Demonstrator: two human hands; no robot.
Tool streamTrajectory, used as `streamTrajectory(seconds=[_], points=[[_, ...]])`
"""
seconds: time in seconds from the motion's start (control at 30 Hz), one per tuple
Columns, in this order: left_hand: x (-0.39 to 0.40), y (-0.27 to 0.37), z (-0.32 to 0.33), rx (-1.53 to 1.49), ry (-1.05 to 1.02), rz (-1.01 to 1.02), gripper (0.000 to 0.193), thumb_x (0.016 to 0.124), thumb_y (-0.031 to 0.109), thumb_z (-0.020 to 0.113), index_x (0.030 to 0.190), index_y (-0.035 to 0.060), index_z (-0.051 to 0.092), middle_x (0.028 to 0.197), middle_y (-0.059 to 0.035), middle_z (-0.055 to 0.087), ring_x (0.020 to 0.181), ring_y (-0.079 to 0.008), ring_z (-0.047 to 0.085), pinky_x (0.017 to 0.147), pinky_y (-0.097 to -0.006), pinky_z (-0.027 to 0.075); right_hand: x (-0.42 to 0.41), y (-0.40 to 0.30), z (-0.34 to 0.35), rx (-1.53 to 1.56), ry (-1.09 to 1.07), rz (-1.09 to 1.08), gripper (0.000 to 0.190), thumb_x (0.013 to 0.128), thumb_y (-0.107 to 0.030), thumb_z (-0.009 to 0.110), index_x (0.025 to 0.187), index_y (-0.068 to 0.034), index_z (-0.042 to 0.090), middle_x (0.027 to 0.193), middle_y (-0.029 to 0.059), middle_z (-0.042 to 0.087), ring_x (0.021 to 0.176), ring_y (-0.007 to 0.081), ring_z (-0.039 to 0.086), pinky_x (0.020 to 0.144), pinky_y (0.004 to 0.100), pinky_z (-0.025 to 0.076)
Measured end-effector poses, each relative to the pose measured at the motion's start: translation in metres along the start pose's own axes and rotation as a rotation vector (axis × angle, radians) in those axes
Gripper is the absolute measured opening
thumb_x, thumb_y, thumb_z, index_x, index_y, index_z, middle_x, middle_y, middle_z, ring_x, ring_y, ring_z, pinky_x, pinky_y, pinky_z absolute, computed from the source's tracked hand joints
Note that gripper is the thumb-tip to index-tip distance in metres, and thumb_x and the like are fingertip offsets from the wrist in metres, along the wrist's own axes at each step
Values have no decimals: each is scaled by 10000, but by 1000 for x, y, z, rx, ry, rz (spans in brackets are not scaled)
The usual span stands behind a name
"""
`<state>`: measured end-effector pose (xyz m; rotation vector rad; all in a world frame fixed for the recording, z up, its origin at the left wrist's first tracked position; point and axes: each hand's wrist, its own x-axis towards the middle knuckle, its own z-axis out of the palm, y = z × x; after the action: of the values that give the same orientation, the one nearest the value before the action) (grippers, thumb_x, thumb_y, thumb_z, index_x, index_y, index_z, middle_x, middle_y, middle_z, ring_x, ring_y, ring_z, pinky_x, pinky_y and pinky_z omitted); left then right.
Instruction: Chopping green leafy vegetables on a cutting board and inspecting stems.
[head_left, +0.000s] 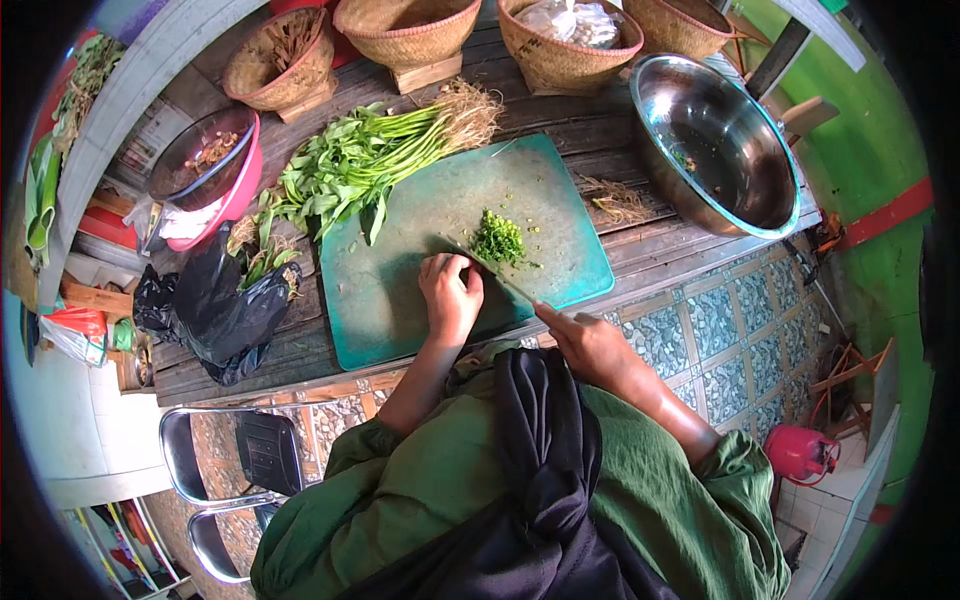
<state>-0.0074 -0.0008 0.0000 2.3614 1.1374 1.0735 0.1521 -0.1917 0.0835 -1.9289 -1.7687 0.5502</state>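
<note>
A green plastic cutting board (405, 217) lies on the wooden slatted table (300, 367). My right hand (589, 341) grips the handle of a knife (504, 279), its blade slanting up to the left over the board. Beside the blade is my left hand (452, 292), fingers curled down at the board; whether anything is under them is hidden. A small heap of finely chopped greens (498, 238) sits just beyond the blade, with loose bits around it. Past the board's far left edge lies a bunch of leafy green stalks with roots (375, 154).
Woven bamboo baskets (409, 34) line the far side. A large steel basin (712, 142) stands at the right, near trimmed roots (619, 201). At the left are a pink basin (244, 202) and a black plastic bag (225, 300) with greens. Folding chairs (184, 450) stand below left.
</note>
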Motion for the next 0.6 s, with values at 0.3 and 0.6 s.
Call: streamTrajectory(seconds=[0.3, 0.6], points=[[0, 1, -1, -31, 46, 60, 140, 721, 50, 705, 827, 64, 615, 858, -97, 609, 908, -335, 570, 813, -457, 448, 20, 4, 20, 60, 55, -11, 471, 938, -140, 562, 1405, -163, 509, 791, 262, 652, 701, 444, 666, 597, 525, 533], [0, -2, 0, -9, 19, 36, 124, 732, 44, 696, 822, 56, 612, 857, -110, 610, 885, -339, 564, 814, -454, 448, 2, -15, 0, -33, 2, 54, 410, 966, -142, 544, 1376, -159, 549, 811, 256, 662, 737, 431, 667, 635, 511, 535]])
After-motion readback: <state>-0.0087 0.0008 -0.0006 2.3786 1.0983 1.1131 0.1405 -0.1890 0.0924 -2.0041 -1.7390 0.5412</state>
